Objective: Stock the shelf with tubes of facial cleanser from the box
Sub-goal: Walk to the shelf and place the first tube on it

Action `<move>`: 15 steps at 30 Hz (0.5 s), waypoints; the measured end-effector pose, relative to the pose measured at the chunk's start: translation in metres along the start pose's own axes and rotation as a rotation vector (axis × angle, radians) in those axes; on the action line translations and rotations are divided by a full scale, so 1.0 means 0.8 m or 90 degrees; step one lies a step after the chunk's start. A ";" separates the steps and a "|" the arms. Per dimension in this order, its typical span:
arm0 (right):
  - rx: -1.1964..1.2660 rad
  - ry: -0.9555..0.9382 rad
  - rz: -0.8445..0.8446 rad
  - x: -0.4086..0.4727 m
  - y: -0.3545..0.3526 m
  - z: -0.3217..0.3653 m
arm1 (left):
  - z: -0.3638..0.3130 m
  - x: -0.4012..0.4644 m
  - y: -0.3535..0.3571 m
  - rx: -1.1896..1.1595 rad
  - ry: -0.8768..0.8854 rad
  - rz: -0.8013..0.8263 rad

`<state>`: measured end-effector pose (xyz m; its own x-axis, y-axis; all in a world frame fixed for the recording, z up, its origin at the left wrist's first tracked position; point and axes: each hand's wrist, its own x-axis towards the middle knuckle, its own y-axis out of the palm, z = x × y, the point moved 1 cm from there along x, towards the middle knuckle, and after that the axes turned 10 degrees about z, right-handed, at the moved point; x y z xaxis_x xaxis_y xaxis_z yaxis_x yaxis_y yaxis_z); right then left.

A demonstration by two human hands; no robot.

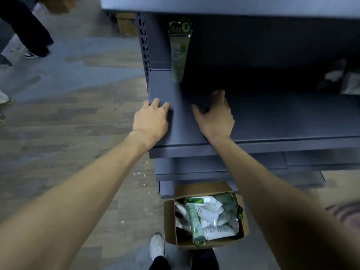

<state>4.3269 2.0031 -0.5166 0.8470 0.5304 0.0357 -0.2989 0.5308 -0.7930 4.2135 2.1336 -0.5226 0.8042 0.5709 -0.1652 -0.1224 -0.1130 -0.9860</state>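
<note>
Stock count: one green tube (pixel 178 53) upright at the far left of the grey shelf (pixel 282 121), many tubes remaining in the box (pixel 169 223) on the near floor; left hand (pixel 151 118) and right hand (pixel 216 115) released, holding nothing.

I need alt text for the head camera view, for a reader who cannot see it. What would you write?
Both bare hands, the left hand and the right hand, rest empty on a dark grey shelf where one green tube stands at the back left. Below on the floor, an open cardboard box holds many white and green tubes.
</note>
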 end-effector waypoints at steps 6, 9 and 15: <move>-0.088 -0.021 0.002 -0.083 -0.043 -0.061 | -0.041 -0.034 -0.013 0.031 0.025 0.038; -0.125 -0.027 0.009 -0.105 -0.056 -0.069 | -0.080 -0.066 -0.024 -0.009 0.119 0.060; -0.152 0.023 0.000 -0.137 -0.071 -0.083 | -0.107 -0.111 -0.020 -0.001 0.207 -0.014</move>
<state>4.2805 1.8709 -0.5154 0.8637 0.5037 0.0178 -0.1894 0.3572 -0.9146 4.1940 2.0154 -0.4906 0.9502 0.2841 -0.1281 -0.1023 -0.1040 -0.9893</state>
